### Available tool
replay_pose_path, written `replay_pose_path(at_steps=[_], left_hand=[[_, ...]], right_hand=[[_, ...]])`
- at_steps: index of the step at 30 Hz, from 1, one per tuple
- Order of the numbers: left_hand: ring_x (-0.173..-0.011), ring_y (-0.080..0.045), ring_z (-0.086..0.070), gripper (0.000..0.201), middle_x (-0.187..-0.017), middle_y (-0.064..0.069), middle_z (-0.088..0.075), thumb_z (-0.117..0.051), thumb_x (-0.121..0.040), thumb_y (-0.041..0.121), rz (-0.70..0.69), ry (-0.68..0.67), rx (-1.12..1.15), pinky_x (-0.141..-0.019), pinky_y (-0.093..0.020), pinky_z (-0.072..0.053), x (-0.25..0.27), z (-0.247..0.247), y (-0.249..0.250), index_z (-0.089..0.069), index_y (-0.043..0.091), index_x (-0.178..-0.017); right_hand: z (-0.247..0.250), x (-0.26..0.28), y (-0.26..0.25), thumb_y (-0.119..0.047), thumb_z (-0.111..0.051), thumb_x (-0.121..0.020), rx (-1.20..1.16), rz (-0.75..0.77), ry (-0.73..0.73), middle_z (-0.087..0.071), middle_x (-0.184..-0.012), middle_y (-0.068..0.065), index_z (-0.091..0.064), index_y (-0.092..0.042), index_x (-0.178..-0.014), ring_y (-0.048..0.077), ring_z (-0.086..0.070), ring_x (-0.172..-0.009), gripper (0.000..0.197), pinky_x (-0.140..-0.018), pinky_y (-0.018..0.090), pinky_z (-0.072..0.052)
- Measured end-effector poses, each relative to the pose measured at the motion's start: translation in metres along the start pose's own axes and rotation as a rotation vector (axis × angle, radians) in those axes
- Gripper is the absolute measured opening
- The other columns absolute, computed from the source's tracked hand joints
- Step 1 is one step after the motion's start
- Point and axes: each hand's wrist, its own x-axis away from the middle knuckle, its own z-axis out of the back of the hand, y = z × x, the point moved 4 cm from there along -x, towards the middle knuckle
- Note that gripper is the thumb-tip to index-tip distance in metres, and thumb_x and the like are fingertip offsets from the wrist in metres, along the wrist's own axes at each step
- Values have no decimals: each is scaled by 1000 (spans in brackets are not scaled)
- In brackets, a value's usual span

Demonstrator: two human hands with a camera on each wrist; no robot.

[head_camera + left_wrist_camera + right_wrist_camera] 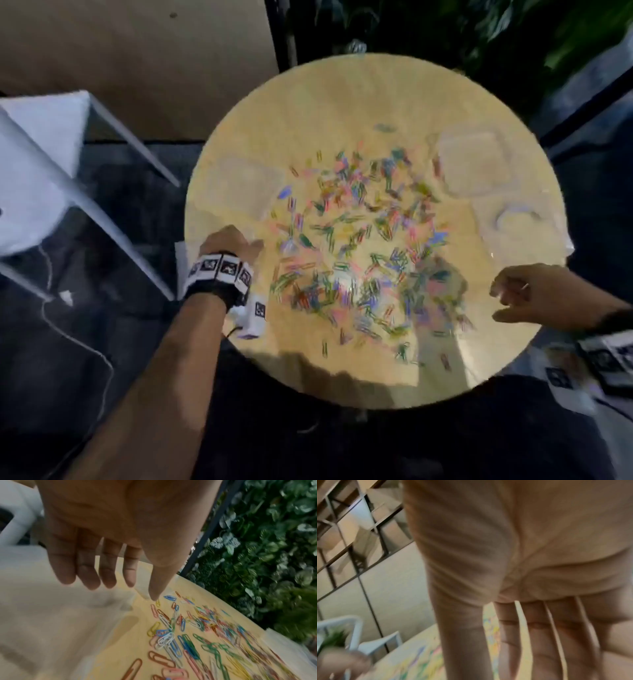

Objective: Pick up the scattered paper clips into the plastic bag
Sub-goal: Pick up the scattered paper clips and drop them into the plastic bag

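**Both hands empty at the table edges, clips spread between them**

From your head camera, you look down on a round wooden table (342, 113) with coloured paper clips (370, 246) scattered over its middle and near half. Your left hand (227, 243) sits at the table's left edge, right at the near corner of a clear plastic bag (239, 185) that lies flat to the left of the clips; whether it touches the bag is too blurred to tell. Your right hand (527, 294) hovers at the right edge, fingers loosely spread toward the clips and holding nothing. A second clear bag (471, 164) lies flat at the far right of the pile. A white chair (37, 164) stands to the left of the table.

From your left wrist, your left hand (111, 536) is open, fingers (89, 573) straight and slightly apart, pointing down over the pale plastic bag (51, 622). The thumb tip comes down close to the nearest clips (180, 639), which cover the table (120, 649) to the right. Green leaves (265, 547) fill the background.

From your right wrist, your right hand (513, 561) fills most of the picture, palm open and fingers (537, 635) straight with narrow gaps, gripping nothing. Blurred colours of the clips (423, 660) show on the table (393, 655) below.
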Motion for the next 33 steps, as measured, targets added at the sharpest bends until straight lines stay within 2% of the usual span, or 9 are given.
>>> replay_pose_path(at_steps=[3,7,12,16,20,23,28,30,33], left_hand=[[-72,-39,-64,53,-81,-24,-66,-68,-81,54,-79,191,131,-68,-45,-54,-18,-30,-6,-67,1,-84],[-81,-40,-62,15,-95,-15,-68,-59,-92,27,-76,379,173,-74,-44,-56,-26,-63,-20,-67,14,-91],[-68,-37,-65,13,-81,-13,-69,-54,-87,19,-179,491,460,-65,-43,-60,8,-69,-40,-65,22,-81],[-68,-32,-64,12,-70,-7,-65,-52,-84,17,-396,454,555,-64,-36,-56,62,-71,-36,-59,26,-80],[-60,-29,-60,14,-65,-5,-60,-47,-92,19,-520,446,413,-54,-29,-45,89,-78,-28,-60,22,-97],[-57,-26,-54,17,-67,-7,-58,-46,-93,18,-499,415,339,-50,-27,-38,104,-77,-21,-60,20,-102],[-77,-32,-65,24,-98,-14,-68,-55,-89,13,-463,310,295,-65,-33,-56,116,-63,6,-65,19,-110],[-72,-33,-68,27,-106,-15,-68,-56,-89,10,-450,263,344,-66,-38,-61,113,-61,16,-66,17,-113],[-51,-30,-68,30,-103,-18,-69,-58,-89,8,-464,203,462,-52,-35,-59,104,-67,28,-65,15,-117]], right_hand=[[-59,-28,19,-40,-93,-47,126,-110,-72,-65,-72,-5,-58,-27,-83,11,-59,-65,52,-62,29,-47],[-114,-23,34,-42,-95,-39,2,-116,39,-65,-81,4,-47,-24,-100,17,-67,-46,79,-52,32,-55],[-149,0,13,-36,-92,-53,38,-61,225,-52,-77,-2,-34,-9,-131,23,-54,-79,100,-72,33,-48],[-151,-1,7,-49,-90,-49,-136,-90,367,-60,-112,10,-33,-16,-138,30,-60,-98,111,-78,36,-52],[-153,-15,-6,-59,-82,-60,-110,-88,417,-37,-140,19,-28,-21,-146,37,-55,-115,108,-89,41,-48],[-159,-29,-14,-62,-74,-67,-43,-75,401,-30,-141,18,-35,-24,-143,33,-57,-99,93,-81,40,-50],[-150,-52,-31,-38,-60,-90,42,67,500,-57,-121,13,-61,-17,-112,22,-46,-79,31,-65,32,-42],[-141,-52,-36,-25,-52,-96,94,60,540,-64,-101,14,-68,-8,-99,24,-52,-81,24,-69,33,-47],[-127,-60,-39,-13,-50,-95,141,25,511,-58,-71,8,-67,-5,-80,19,-46,-56,24,-60,29,-44]])
